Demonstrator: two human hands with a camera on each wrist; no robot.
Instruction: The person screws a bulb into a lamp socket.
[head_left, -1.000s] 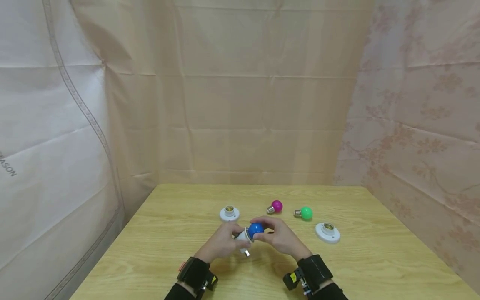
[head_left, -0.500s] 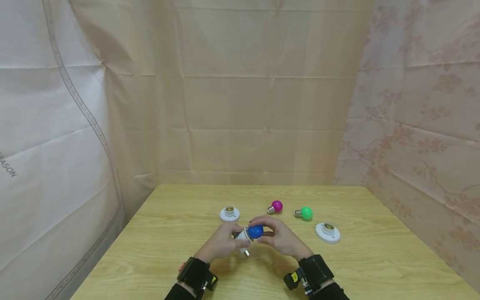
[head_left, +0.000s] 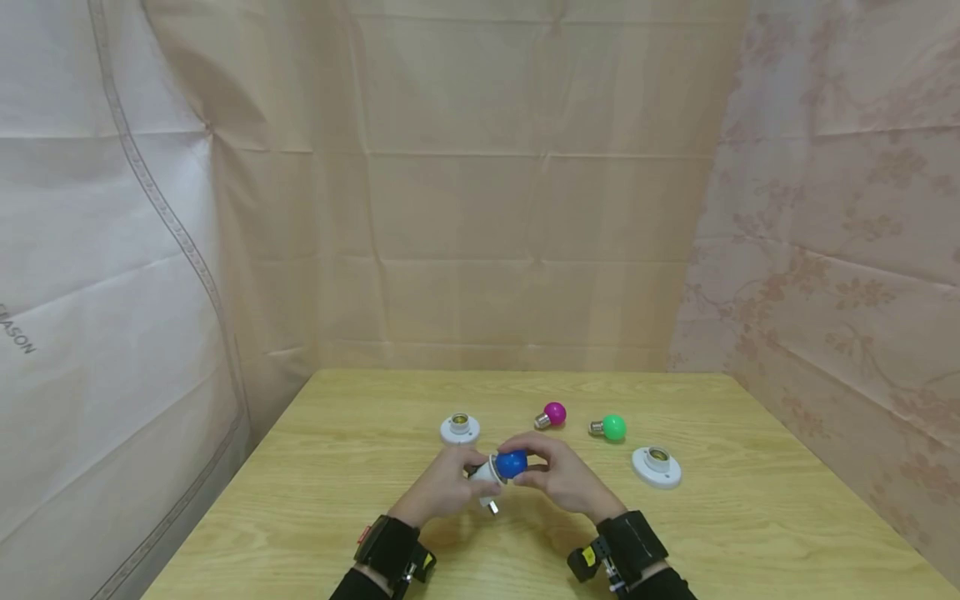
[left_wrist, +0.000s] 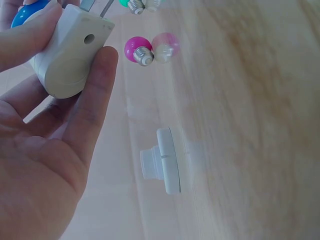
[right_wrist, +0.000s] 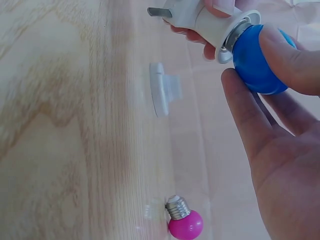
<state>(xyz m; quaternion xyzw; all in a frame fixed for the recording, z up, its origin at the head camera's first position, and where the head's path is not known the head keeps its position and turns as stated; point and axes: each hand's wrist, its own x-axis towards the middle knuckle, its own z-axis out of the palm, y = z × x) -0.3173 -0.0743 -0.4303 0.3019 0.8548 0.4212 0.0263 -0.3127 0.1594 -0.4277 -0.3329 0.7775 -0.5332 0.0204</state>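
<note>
My left hand (head_left: 444, 482) grips a white plug-in lamp socket (left_wrist: 70, 55) above the table, its metal prongs pointing down and out. A blue light bulb (right_wrist: 257, 59) sits at the socket's mouth, with part of its metal screw base showing at the rim in the right wrist view. My right hand (head_left: 564, 477) pinches that blue bulb between thumb and fingers. Behind the hands, a magenta bulb (head_left: 554, 413) and a green bulb (head_left: 613, 427) lie on the wooden table.
One round white lamp holder (head_left: 459, 429) stands just beyond my left hand. Another white lamp holder (head_left: 656, 467) sits to the right of my right hand. The wood-grain table (head_left: 360, 417) ends at a beige cloth backdrop (head_left: 480, 250), with cloth hanging on both sides.
My right fingers have shifted slightly around the blue bulb, and more of its face shows between them. My left hand and the socket stay in place.
</note>
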